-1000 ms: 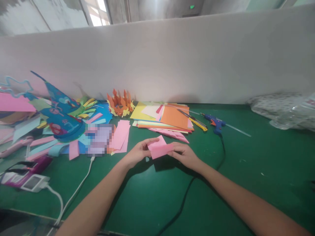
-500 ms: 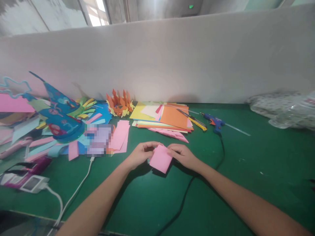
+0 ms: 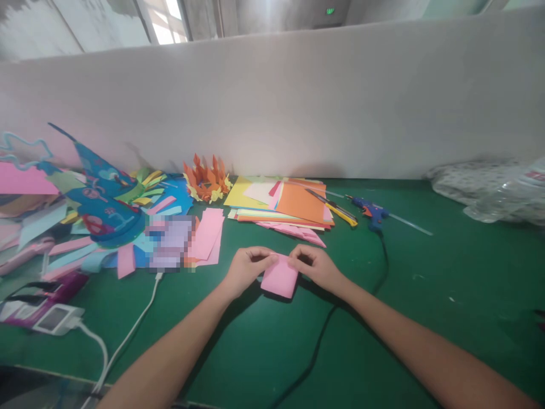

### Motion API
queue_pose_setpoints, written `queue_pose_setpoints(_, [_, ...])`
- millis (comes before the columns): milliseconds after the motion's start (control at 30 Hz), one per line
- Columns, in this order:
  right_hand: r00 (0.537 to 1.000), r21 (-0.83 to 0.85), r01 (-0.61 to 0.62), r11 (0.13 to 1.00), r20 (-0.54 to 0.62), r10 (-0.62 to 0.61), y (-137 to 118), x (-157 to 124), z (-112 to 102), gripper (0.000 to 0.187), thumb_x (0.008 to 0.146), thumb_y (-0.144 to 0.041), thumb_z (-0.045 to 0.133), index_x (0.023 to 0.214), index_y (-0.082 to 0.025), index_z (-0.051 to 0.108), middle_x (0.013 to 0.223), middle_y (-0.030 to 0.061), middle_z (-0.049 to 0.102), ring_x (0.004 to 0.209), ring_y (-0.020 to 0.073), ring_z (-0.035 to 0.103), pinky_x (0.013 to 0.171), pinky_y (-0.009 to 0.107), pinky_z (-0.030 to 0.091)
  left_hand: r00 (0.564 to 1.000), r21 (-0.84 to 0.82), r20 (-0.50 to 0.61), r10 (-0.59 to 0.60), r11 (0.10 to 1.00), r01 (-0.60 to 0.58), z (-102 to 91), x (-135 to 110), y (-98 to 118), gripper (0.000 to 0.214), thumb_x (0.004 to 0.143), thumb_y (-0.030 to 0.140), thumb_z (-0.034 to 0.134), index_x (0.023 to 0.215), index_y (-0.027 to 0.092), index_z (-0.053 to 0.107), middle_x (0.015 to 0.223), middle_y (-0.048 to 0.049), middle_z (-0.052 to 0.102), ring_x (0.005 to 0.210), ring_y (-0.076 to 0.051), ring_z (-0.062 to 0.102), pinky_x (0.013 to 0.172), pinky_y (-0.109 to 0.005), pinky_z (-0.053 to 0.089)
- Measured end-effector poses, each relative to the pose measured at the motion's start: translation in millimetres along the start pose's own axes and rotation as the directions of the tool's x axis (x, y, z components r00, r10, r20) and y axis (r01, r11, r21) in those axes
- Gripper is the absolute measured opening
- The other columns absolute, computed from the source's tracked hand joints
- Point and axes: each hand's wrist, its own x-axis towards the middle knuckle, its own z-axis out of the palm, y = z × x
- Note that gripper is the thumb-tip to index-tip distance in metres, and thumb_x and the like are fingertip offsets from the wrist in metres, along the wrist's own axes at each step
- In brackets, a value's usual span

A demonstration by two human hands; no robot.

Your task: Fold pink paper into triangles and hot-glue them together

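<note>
A small folded piece of pink paper (image 3: 280, 278) is pinched at its top edge between both hands, just over the green table (image 3: 404, 318). My left hand (image 3: 249, 268) grips its upper left corner, thumb in front. At the upper right corner, my right hand (image 3: 317, 267) holds it the same way, thumb pressed on the face. The fingertips behind the paper are hidden. Just beyond the hands lie narrow folded pink papers (image 3: 293, 230) beside a stack of coloured sheets (image 3: 302, 200).
A yellow utility knife (image 3: 343, 215) rests against the stack. A blue glue gun (image 3: 370, 209) trails a black cord towards me. An orange paper crown (image 3: 208, 179), pink sheets (image 3: 208, 237), blue cone hats (image 3: 108, 210) and a power bank (image 3: 58, 319) with white cables occupy the left. A plastic bottle (image 3: 506, 196) lies far right.
The pink paper has turned slightly and its lower edge sits more level. My left thumb has shifted onto its front face, and both hands have moved slightly.
</note>
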Motion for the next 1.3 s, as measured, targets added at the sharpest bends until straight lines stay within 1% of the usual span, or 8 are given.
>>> queue_pose_setpoints(100, [0.999,0.067,-0.037,0.997,-0.030,0.039,3.0,0.9,-0.6,0.029,0.078,-0.046,0.061,0.071,-0.018,0.053,0.068,-0.0005,0.055,0.063,0.0126,0.049,0.058,0.025,0.041,1.000,-0.004,-0.025,0.001,1.000,-0.001,0.5,-0.1,0.6,0.028,0.066,0.039,0.074,0.074,0.013,0.071,0.080,-0.0051,0.068,0.072,-0.014,0.058,0.067,-0.023,0.046])
queue_pose_setpoints(300, [0.999,0.071,-0.037,0.997,-0.027,0.039,0.4,0.5,0.4,0.030,0.077,-0.045,0.064,0.068,-0.018,0.052,0.066,-0.0018,0.053,0.060,0.0111,0.047,0.057,0.024,0.040,0.997,0.000,-0.071,-0.001,1.000,0.001,1.4,1.0,-3.6,0.031,0.065,0.041,0.074,0.074,0.012,0.069,0.074,-0.0041,0.068,0.067,-0.013,0.058,0.063,-0.023,0.047])
queue_pose_setpoints(467, [0.997,0.099,-0.041,0.994,-0.056,0.047,0.3,0.2,0.7,0.028,0.077,-0.043,0.065,0.071,-0.019,0.052,0.068,-0.0014,0.054,0.062,0.0113,0.048,0.058,0.024,0.042,0.994,-0.028,-0.095,0.049,0.998,-0.051,3.9,0.2,-6.2,0.028,0.065,0.038,0.075,0.075,0.013,0.067,0.075,-0.0039,0.068,0.068,-0.013,0.059,0.065,-0.023,0.048])
queue_pose_setpoints(567, [0.997,0.118,-0.023,0.993,-0.064,0.031,0.7,0.6,0.5,0.027,0.076,-0.042,0.066,0.071,-0.018,0.052,0.070,-0.0005,0.055,0.063,0.0115,0.049,0.060,0.025,0.043,0.991,-0.063,-0.108,0.076,0.995,-0.083,4.4,-0.5,-5.8,0.030,0.064,0.034,0.076,0.085,0.015,0.068,0.076,-0.0024,0.067,0.070,-0.012,0.060,0.068,-0.022,0.048])
queue_pose_setpoints(667, [0.997,0.122,-0.009,0.992,-0.072,0.018,0.4,1.1,0.2,0.028,0.076,-0.043,0.066,0.070,-0.019,0.052,0.070,0.0000,0.057,0.063,0.0120,0.050,0.061,0.026,0.044,0.994,-0.065,-0.098,0.046,0.997,-0.053,4.2,-1.0,-4.1,0.038,0.062,0.033,0.077,0.095,0.016,0.069,0.076,-0.0018,0.067,0.070,-0.012,0.060,0.069,-0.023,0.048])
queue_pose_setpoints(867, [0.996,0.106,-0.006,0.994,-0.088,0.015,-0.5,0.7,0.5,0.026,0.076,-0.042,0.065,0.071,-0.019,0.053,0.070,0.0000,0.057,0.064,0.0126,0.052,0.060,0.026,0.046,0.994,-0.023,-0.110,0.024,0.999,-0.027,3.8,-1.0,-3.6,0.029,0.061,0.036,0.078,0.079,0.014,0.072,0.074,-0.0039,0.069,0.066,-0.013,0.060,0.063,-0.023,0.049])
queue_pose_setpoints(1100, [0.991,0.114,0.000,0.993,-0.130,0.015,-3.3,2.6,-0.9,0.024,0.075,-0.041,0.065,0.077,-0.019,0.055,0.073,0.0002,0.057,0.066,0.0128,0.054,0.062,0.026,0.047,0.993,-0.038,-0.118,0.005,0.999,-0.009,6.0,-1.8,-3.7,0.029,0.060,0.037,0.078,0.075,0.014,0.071,0.075,-0.0045,0.070,0.067,-0.014,0.061,0.065,-0.025,0.050])
queue_pose_setpoints(1300, [0.995,0.149,-0.075,0.986,-0.050,0.083,-1.0,3.5,-1.6,0.033,0.078,-0.048,0.059,0.090,-0.018,0.064,0.089,0.0056,0.067,0.078,0.0174,0.061,0.070,0.031,0.051,0.984,-0.085,-0.176,-0.032,0.996,0.017,5.2,-1.1,-2.8,0.031,0.059,0.039,0.079,0.074,0.013,0.071,0.073,-0.0048,0.070,0.063,-0.012,0.059,0.061,-0.024,0.047])
